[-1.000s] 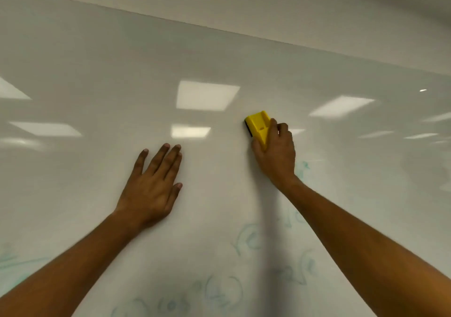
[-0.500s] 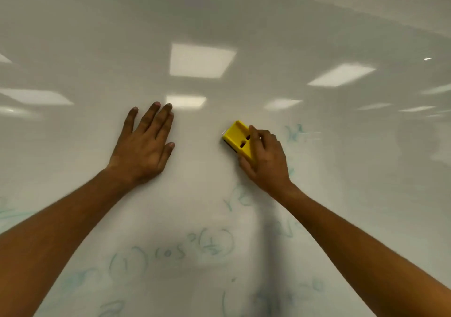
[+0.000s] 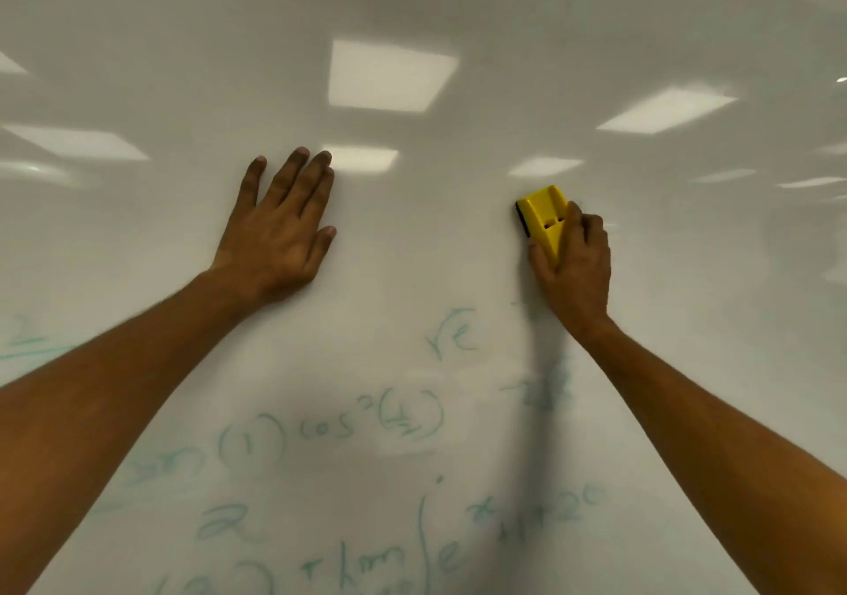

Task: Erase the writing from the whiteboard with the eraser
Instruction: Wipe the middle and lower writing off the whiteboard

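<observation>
Now the right hand [image 3: 573, 260] clamps the yellow eraser [image 3: 543, 216] on the whiteboard [image 3: 412, 12], left hand [image 3: 279, 228] spread flat; green writing [image 3: 330, 429] sits below, and light pressure risks smears.

whiteboard [image 3: 412, 8] bears faint green "cos²(1/2)", "(1)".

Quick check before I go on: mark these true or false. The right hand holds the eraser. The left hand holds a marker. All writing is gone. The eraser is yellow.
1. The right hand holds the eraser: true.
2. The left hand holds a marker: false; it lies flat and empty on the whiteboard.
3. All writing is gone: false; green writing remains below the hands.
4. The eraser is yellow: true.
</observation>
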